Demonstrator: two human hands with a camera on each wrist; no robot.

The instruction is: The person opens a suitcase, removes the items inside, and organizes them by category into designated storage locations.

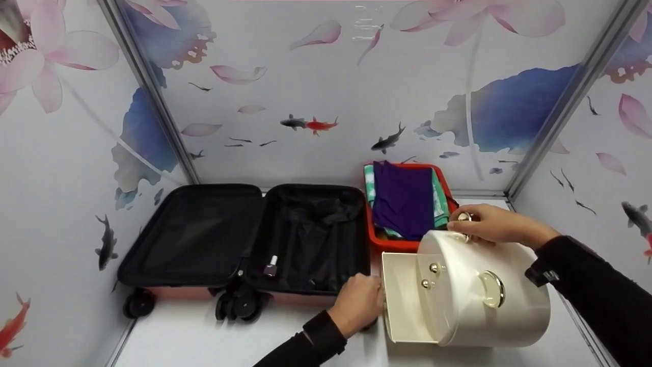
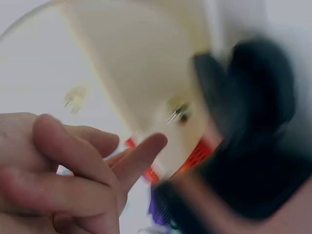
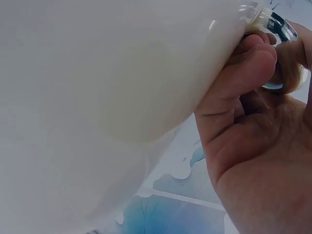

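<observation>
A cream rounded storage box (image 1: 501,306) stands at the right, its drawer (image 1: 405,295) pulled out toward the left and small round knobs on its front. On top, my right hand (image 1: 489,224) grips the box's shiny handle (image 1: 464,218); the right wrist view shows fingers curled round that handle (image 3: 280,41). My left hand (image 1: 359,300) is right at the outer face of the drawer. In the left wrist view the fingers (image 2: 141,158) of this hand are loosely bent below a knob (image 2: 74,101), with nothing between them.
An open black-lined suitcase (image 1: 193,239) lies at the left, with wheels (image 1: 244,306) toward me. A small dark bottle with a white cap (image 1: 271,266) lies in its right half. Behind the box, a red basket (image 1: 402,246) holds purple cloth (image 1: 405,201) and green-white fabric.
</observation>
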